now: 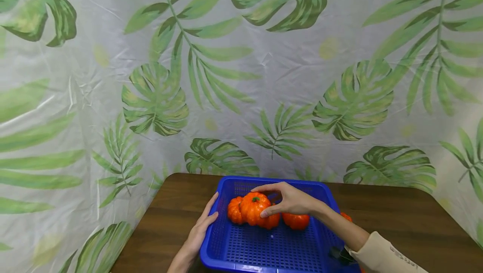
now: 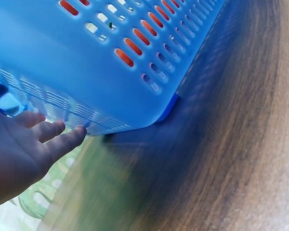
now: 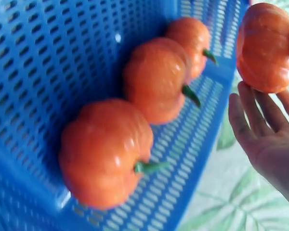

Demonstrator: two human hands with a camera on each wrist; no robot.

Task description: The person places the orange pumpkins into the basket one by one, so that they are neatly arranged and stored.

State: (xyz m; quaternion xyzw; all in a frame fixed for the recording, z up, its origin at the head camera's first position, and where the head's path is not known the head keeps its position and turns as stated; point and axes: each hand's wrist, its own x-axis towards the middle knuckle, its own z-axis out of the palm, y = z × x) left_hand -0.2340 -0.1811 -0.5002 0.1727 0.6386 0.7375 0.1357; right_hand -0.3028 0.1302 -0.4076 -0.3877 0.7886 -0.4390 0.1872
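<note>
My right hand (image 1: 290, 201) holds a small orange pumpkin (image 1: 253, 206) with a green stem, its thumb and fingers on either side. The held pumpkin (image 3: 266, 48) is raised over the blue plastic basket (image 1: 264, 264). Three more pumpkins sit in a row along one side of the basket, among them a near one (image 3: 106, 154), a middle one (image 3: 154, 79) and a far one (image 3: 189, 43). At the basket's left side is my left hand (image 1: 199, 229), its extended fingers (image 2: 62, 142) resting against the outer wall.
The basket stands on a dark brown wooden table (image 1: 166, 218). Right of the basket, partly hidden by the right forearm, another orange thing (image 1: 346, 217) shows. A leaf-patterned curtain (image 1: 226, 76) hangs behind the table.
</note>
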